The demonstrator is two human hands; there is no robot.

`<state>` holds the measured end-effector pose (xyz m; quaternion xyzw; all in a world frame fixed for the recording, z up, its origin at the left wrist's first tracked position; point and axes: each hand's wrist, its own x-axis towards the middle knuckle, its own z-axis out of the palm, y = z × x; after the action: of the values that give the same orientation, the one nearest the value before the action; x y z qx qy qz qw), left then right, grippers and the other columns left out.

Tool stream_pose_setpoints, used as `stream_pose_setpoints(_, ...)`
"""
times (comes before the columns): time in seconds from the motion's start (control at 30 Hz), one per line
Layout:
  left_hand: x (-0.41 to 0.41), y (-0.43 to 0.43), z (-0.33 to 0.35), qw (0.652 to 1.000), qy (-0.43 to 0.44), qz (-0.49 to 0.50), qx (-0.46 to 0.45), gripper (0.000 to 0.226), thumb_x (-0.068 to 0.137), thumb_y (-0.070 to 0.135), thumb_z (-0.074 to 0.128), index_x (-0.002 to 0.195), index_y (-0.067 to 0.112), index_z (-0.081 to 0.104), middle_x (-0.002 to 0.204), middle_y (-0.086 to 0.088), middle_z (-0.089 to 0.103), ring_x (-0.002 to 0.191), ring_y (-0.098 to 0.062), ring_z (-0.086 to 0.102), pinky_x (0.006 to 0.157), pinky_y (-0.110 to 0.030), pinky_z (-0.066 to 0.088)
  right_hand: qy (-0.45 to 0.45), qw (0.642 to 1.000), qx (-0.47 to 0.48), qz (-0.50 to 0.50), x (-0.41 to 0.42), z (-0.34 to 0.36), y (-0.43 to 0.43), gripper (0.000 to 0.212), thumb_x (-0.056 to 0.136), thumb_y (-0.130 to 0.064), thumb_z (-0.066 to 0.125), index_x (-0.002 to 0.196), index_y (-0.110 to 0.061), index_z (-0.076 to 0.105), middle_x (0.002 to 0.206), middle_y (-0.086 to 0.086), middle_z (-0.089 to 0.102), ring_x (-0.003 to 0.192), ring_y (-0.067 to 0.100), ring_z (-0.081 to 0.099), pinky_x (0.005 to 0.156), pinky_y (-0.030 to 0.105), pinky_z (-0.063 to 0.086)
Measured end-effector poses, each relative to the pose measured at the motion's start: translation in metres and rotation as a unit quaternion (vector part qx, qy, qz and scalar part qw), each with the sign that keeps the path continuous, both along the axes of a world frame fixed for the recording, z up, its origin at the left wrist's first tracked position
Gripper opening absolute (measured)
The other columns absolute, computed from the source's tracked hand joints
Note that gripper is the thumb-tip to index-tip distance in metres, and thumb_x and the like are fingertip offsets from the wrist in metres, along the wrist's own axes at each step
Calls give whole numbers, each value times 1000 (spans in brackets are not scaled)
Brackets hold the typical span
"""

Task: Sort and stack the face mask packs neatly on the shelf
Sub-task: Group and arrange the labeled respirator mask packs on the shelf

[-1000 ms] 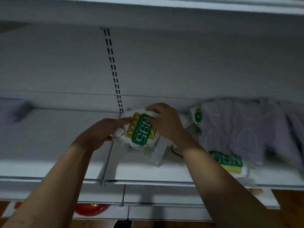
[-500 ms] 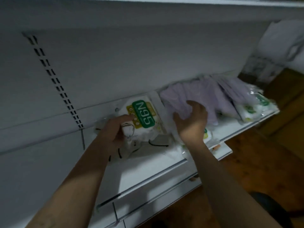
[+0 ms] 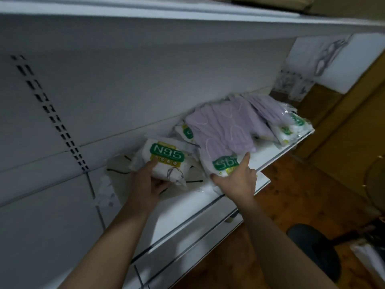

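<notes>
Head: N95 packs point(image 3: 166, 158) in both hands point(image 3: 145, 184)

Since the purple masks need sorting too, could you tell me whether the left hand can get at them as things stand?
Probably not yet: the left hand grips an N95 pack. Nothing covers the purple masks, but the right hand, holding the half-covered pack, is nearer.
</notes>
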<state>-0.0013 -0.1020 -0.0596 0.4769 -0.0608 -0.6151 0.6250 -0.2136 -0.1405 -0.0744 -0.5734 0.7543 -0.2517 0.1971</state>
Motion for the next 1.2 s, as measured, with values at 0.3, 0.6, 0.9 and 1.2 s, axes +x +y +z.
stream_pose_setpoints(0.3, -19, 19, 6, 994, -84, 73, 19, 35, 86, 6, 69, 120, 2, 61, 109, -14, 70, 94, -29, 68, 81, -47, 56, -196, 981, 2, 0, 0, 21, 19, 120, 58, -66, 75, 150, -30, 7, 147, 13, 36, 136, 33, 31, 109, 50, 35)
stream_pose_setpoints(0.6, -29, 44, 19, 993, -112, -20, 25, 42, 90, 54, 56, 110, 20, 70, 103, -8, 76, 97, -30, 70, 81, -44, 55, -13, 977, -28, 209, 55, 27, 50, 100, 48, -84, 63, 128, -25, 47, 114, 3, 49, 116, 23, 39, 96, 34, 36)
stream_pose_setpoints(0.9, 7, 53, 24, 987, -150, 51, 19, 30, 82, 4, 70, 112, 1, 68, 103, -16, 74, 89, -29, 73, 63, -32, 61, -278, 933, -4, 230, 45, 22, -7, 23, 96, -15, 53, 93, 6, 62, 94, 22, 66, 93, 34, 62, 69, 34, 44)
stream_pose_setpoints(1.2, 41, 65, 24, 995, -20, 91, -38, 37, 85, 11, 64, 121, 3, 64, 115, -17, 71, 96, -27, 72, 68, -34, 62, 186, 940, -31, 284, 71, 3, -60, 54, 91, -35, 29, 129, -8, 55, 150, 24, 31, 140, 36, 26, 113, 42, 24)
